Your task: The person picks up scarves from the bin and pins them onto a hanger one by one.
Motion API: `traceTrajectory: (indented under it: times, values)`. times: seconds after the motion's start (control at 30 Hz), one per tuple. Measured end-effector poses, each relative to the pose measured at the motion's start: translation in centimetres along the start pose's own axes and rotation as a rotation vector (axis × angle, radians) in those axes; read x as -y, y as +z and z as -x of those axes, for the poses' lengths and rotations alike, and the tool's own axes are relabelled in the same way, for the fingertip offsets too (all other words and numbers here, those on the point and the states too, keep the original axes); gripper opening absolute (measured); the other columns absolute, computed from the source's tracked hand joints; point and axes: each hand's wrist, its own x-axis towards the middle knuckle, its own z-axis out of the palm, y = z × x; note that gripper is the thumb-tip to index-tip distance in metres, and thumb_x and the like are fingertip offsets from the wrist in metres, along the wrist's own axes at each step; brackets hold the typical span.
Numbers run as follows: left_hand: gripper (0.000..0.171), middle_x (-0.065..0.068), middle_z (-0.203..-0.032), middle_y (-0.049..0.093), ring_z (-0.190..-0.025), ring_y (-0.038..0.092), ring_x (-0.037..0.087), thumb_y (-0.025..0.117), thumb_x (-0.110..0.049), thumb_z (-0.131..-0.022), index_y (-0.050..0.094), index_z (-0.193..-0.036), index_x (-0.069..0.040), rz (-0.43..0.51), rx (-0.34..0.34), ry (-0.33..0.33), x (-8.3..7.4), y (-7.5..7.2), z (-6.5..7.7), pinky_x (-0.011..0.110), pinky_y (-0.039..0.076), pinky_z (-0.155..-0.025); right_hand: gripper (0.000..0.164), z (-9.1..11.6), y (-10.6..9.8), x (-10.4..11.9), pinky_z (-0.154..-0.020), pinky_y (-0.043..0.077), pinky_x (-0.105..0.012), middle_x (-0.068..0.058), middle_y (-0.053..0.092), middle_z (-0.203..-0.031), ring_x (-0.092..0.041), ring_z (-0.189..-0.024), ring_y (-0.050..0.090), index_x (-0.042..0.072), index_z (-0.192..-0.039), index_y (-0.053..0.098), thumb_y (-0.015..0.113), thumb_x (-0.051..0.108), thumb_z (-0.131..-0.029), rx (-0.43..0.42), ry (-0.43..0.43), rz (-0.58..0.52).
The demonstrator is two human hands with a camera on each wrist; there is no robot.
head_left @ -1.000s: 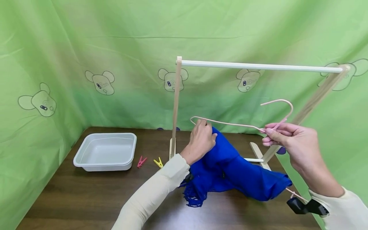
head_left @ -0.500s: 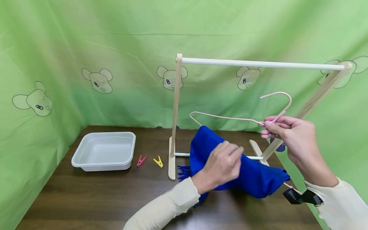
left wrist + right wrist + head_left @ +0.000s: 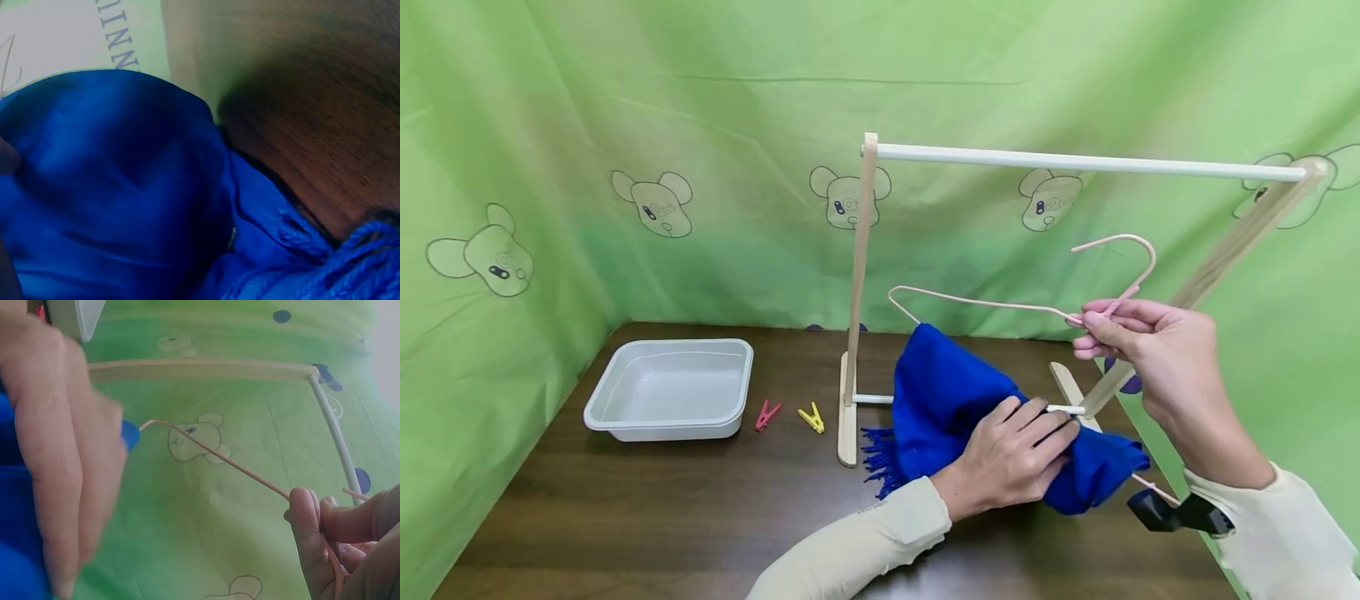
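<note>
My right hand pinches a pink wire hanger at the neck, below its hook. The hanger slants down toward the right sleeve. Over its lower bar hangs a blue scarf, with fringe dangling at the left. My left hand grips the scarf midway along the bar, fingers bent over the top. In the right wrist view those fingers lie along the cloth's far side. The left wrist view is filled by the scarf, a bit of thumb at its left edge.
A wooden rack with a white top rail stands behind the hanger. At the left of the table are a white basin, a red clothespin and a yellow clothespin. A green curtain surrounds the table.
My left hand has left the hanger's left corner and moved right and down along the scarf. The scarf's left end now hangs spread out. My right hand keeps its pinch on the hanger.
</note>
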Motion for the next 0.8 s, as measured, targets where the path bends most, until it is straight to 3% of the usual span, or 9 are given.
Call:
traceTrajectory:
  times: [0.17, 0.3, 0.5, 0.67, 0.8]
  values:
    - [0.027, -0.014, -0.1, 0.07, -0.091, 0.063, 0.01, 0.052, -0.02, -0.085, 0.071, -0.103, -0.024, 0.05, -0.098, 0.052, 0.7, 0.4, 0.0, 0.026, 0.044, -0.077, 0.012, 0.5, 0.2, -0.1, -0.055, 0.054, -0.03, -0.007, 0.073, -0.074, -0.02, -0.057, 0.069, 0.001, -0.089, 0.072, 0.07, 0.0, -0.076, 0.007, 0.005, 0.003]
    - [0.031, -0.017, -0.096, 0.07, -0.091, 0.063, -0.001, 0.053, -0.012, -0.081, 0.073, -0.1, -0.026, 0.182, -0.059, 0.05, 1.2, -0.1, 0.2, 0.02, 0.041, -0.079, 0.012, 0.6, 0.3, -0.6, -0.056, 0.055, -0.03, -0.006, 0.073, -0.073, -0.019, -0.057, 0.069, 0.003, -0.088, 0.072, 0.071, 0.001, -0.076, -0.001, 0.024, 0.03]
    - [0.032, -0.017, -0.091, 0.071, -0.089, 0.062, -0.006, 0.056, -0.006, -0.076, 0.075, -0.093, -0.025, 0.326, -0.006, -0.029, 1.0, -0.8, 0.0, 0.013, 0.039, -0.078, 0.011, 1.1, 0.4, -1.2, -0.055, 0.055, -0.03, -0.003, 0.073, -0.073, -0.018, -0.057, 0.068, 0.006, -0.088, 0.073, 0.072, 0.005, -0.077, -0.023, 0.048, 0.081]
    - [0.028, -0.017, -0.08, 0.07, -0.078, 0.062, -0.007, 0.059, -0.004, -0.073, 0.076, -0.083, -0.025, 0.353, -0.028, -0.11, 1.1, -1.1, -1.2, 0.011, 0.039, -0.076, 0.009, 1.4, 0.9, -1.5, -0.057, 0.055, -0.027, 0.002, 0.073, -0.073, -0.016, -0.057, 0.069, 0.011, -0.087, 0.072, 0.072, 0.011, -0.079, -0.008, 0.041, 0.211]
    - [0.027, -0.016, -0.078, 0.07, -0.077, 0.062, -0.005, 0.059, -0.004, -0.072, 0.076, -0.079, -0.023, 0.339, -0.062, -0.161, 1.6, -1.2, -2.8, 0.012, 0.04, -0.077, 0.009, 1.4, 1.5, -1.6, -0.058, 0.055, -0.026, 0.002, 0.073, -0.071, -0.016, -0.057, 0.068, 0.013, -0.088, 0.072, 0.072, 0.013, -0.079, 0.001, 0.047, 0.21]
